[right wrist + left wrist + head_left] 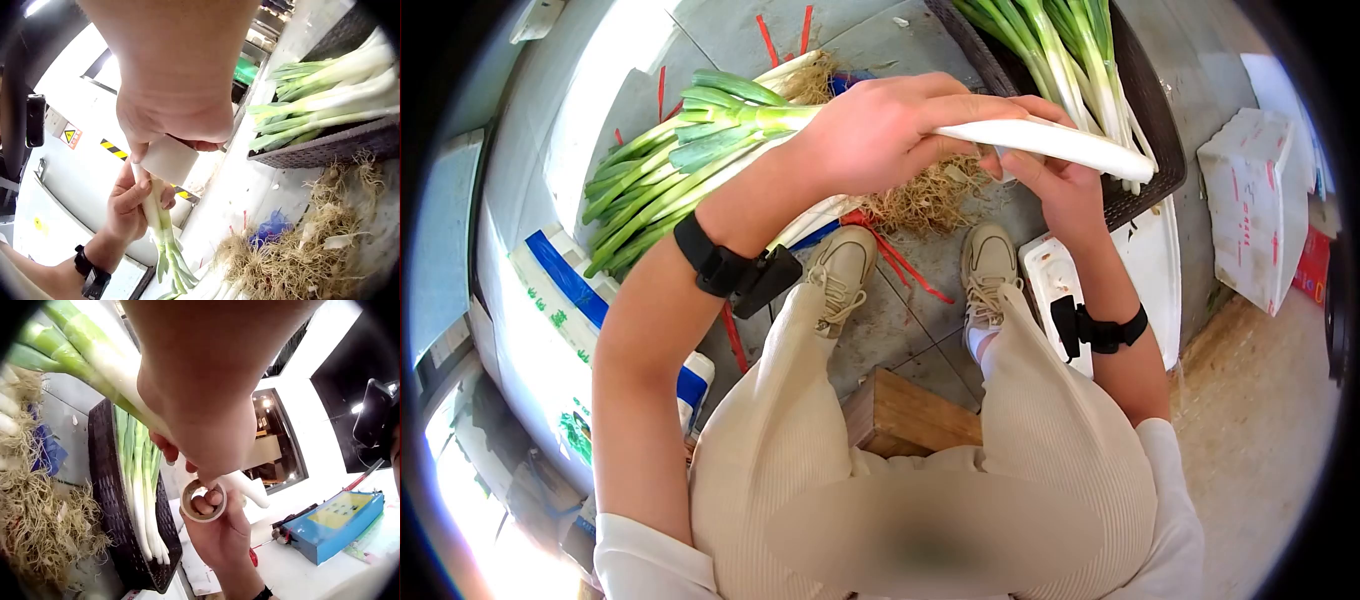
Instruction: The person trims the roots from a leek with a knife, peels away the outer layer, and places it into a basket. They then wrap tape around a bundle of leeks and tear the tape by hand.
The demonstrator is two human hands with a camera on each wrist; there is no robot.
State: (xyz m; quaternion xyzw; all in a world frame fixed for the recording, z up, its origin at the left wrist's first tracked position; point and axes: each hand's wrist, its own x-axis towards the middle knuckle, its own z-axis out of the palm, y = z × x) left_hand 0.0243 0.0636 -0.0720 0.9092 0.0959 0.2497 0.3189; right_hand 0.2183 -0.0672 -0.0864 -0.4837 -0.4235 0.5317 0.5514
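Note:
A leek [1060, 140] lies crosswise in front of the person, its white end to the right and its green leaves to the left. The left hand [870, 135] grips it around the stalk; in the right wrist view the left hand's [128, 209] fingers and thumb pinch the stalk [153, 206]. Beside the white part, the right hand [1065, 190] holds a roll of white tape [169, 159] against the leek. In the left wrist view, fingertips of the right hand [222, 540] show through the ring of the roll [187, 505].
A dark woven basket [1145, 205] with leeks stands at the upper right. More leeks [650, 195] lie on the floor at the left, beside a heap of roots [930, 200] and red ties [910, 270]. White boxes [1250, 200] and a wooden block [920, 410] are also around.

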